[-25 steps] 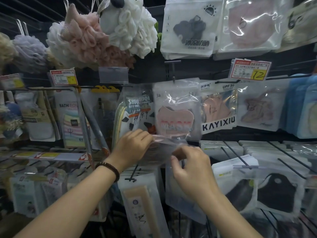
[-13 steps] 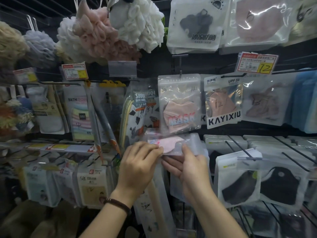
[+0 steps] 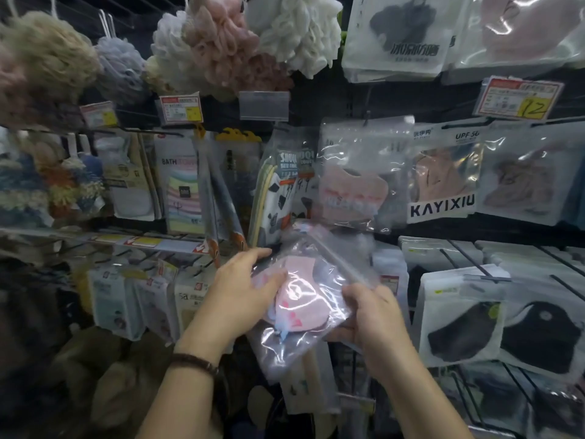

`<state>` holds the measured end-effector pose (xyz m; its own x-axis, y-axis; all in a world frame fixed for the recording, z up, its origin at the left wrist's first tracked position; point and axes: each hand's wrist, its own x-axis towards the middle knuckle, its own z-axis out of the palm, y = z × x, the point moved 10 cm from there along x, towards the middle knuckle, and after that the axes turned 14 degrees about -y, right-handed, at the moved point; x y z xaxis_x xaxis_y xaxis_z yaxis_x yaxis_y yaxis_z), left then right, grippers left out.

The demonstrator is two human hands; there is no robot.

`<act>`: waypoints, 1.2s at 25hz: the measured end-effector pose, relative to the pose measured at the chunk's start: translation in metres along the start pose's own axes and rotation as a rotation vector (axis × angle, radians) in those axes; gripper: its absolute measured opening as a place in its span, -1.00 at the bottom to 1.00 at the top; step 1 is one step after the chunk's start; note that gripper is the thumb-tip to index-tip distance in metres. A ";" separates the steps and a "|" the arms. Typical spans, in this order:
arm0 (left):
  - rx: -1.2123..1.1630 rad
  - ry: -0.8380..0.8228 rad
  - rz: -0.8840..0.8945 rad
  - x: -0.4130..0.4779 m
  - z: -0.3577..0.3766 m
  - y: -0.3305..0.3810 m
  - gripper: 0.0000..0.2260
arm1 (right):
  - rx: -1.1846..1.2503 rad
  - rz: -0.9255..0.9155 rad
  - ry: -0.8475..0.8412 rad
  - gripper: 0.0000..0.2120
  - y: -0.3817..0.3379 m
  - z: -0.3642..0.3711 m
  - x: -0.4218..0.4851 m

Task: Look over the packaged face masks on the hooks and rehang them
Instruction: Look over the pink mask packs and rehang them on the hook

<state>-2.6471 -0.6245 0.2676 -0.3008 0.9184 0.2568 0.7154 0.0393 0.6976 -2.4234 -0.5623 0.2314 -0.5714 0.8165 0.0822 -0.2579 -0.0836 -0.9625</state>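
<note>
Pink face mask bag [image 3: 300,301] was tilted between both hands. Left hand [image 3: 242,293] pinched its left edge, thumb on front. Right hand [image 3: 375,316] gripped its right edge, fingers curled.

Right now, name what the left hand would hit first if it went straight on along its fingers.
The left hand holds the clear bagged pink mask, so that comes first. Past it, probably the hanging cow-print towel pack, though depth is unclear.
</note>
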 end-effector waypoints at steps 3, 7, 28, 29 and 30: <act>-0.218 -0.056 -0.049 -0.004 -0.004 -0.023 -0.70 | -0.118 0.002 -0.033 -0.82 -0.004 0.004 0.011; -0.775 -0.258 -0.069 -0.011 0.020 -0.027 -0.75 | -0.255 -0.099 -0.097 -0.65 -0.033 0.012 0.039; -0.878 0.346 0.039 -0.008 0.012 -0.008 -0.76 | 0.052 -0.250 0.020 -0.84 -0.002 -0.037 0.053; -0.805 0.301 0.034 -0.003 0.006 -0.010 -0.79 | 0.038 -0.244 -0.013 -0.86 -0.007 -0.039 0.054; -0.775 0.251 0.026 0.001 0.007 -0.011 -0.84 | 0.003 -0.240 -0.043 -0.85 -0.012 -0.041 0.055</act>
<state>-2.6509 -0.6216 0.2558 -0.4881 0.7962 0.3575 0.1125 -0.3488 0.9304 -2.4197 -0.4930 0.2366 -0.5256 0.7884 0.3197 -0.3929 0.1083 -0.9132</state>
